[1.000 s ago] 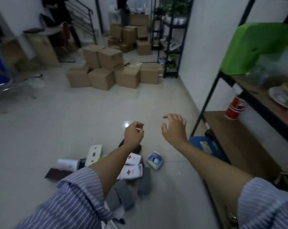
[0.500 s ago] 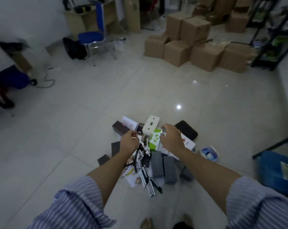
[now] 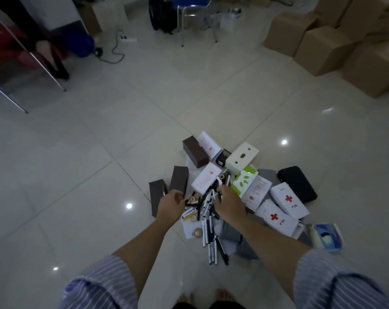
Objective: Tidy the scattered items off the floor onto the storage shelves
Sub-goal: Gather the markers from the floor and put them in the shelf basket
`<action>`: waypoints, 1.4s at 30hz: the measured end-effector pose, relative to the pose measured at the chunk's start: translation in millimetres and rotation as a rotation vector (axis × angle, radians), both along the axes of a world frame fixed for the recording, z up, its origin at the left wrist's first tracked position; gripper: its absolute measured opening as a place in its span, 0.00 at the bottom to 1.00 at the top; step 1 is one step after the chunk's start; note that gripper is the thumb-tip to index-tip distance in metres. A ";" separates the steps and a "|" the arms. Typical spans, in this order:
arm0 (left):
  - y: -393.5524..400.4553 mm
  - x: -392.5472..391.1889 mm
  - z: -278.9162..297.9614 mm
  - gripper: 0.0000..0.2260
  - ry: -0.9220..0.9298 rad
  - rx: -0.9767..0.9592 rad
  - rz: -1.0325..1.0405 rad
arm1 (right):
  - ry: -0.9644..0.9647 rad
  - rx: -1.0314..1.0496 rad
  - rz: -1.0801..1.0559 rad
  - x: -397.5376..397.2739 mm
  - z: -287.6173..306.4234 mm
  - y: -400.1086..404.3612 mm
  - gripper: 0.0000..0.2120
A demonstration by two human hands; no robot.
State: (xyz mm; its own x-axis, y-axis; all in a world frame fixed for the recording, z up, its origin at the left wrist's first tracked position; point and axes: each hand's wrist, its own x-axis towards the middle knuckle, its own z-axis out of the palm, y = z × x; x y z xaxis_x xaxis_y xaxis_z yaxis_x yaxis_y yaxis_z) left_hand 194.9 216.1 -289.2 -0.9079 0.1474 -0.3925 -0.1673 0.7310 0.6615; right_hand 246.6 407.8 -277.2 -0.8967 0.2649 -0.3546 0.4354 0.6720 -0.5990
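Observation:
Scattered items lie in a heap on the tiled floor. Several black-and-white pens [image 3: 208,221] fill its middle. My left hand [image 3: 171,204] curls its fingers on pens at the heap's left side. My right hand [image 3: 230,202] curls over pens at the top, fingertips hidden. Around them lie dark brown boxes [image 3: 178,181], a pink-white box [image 3: 205,180], a cream box [image 3: 241,159], a green-white box [image 3: 242,180], two red-cross boxes [image 3: 288,202], a black case [image 3: 297,184] and a blue packet [image 3: 326,236]. No storage shelf is in view.
Stacked cardboard boxes [image 3: 329,47] stand at the back right. A blue chair [image 3: 193,10] and a power strip with cable [image 3: 126,39] are at the back. Another person's legs [image 3: 53,56] and slanted metal legs [image 3: 8,97] are at the left.
My view turned from the shelf on the right down to the floor heap. Both hands dropped from the air onto the pens.

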 end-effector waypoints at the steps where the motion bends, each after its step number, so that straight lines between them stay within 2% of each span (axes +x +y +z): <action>1: -0.6 -3.5 -15.5 0.12 -0.013 0.005 0.010 | -0.010 -0.008 -0.014 -4.1 -16.2 -1.3 0.13; 7: -1.0 -16.6 -178.1 0.12 -0.083 0.009 0.075 | -0.083 -0.131 -0.097 -22.1 -177.7 -17.4 0.06; 13: 11.5 -27.5 -331.9 0.10 -0.126 -0.006 0.094 | -0.132 -0.150 -0.119 -42.6 -331.6 -7.7 0.08; 19: 23.9 -55.7 -446.5 0.12 -0.066 -0.044 0.005 | -0.086 -0.130 -0.114 -71.7 -450.1 7.5 0.12; 24: 35.2 -68.3 -496.2 0.12 -0.030 -0.025 -0.060 | -0.053 -0.127 -0.139 -71.3 -504.9 12.8 0.08; 27: 44.0 -58.9 -513.6 0.12 -0.034 -0.075 -0.150 | -0.098 -0.086 -0.157 -59.2 -521.6 12.4 0.08; 30: 53.0 -48.5 -529.1 0.05 -0.100 -0.168 -0.302 | -0.138 0.015 -0.140 -52.2 -542.6 13.4 0.09; 34: 63.6 -37.5 -548.4 0.18 -0.166 -0.289 -0.412 | -0.160 0.094 -0.151 -41.0 -566.4 14.5 0.16; 38: 75.5 -20.8 -554.6 0.20 -0.157 -0.348 -0.421 | -0.201 0.041 -0.191 -26.4 -579.9 11.9 0.11; 40: 78.0 -14.3 -558.7 0.20 -0.152 -0.358 -0.437 | -0.206 0.007 -0.234 -23.9 -579.2 11.4 0.06; 42: 77.7 -11.8 -563.7 0.19 -0.150 -0.358 -0.450 | -0.203 0.017 -0.226 -24.0 -577.0 11.0 0.08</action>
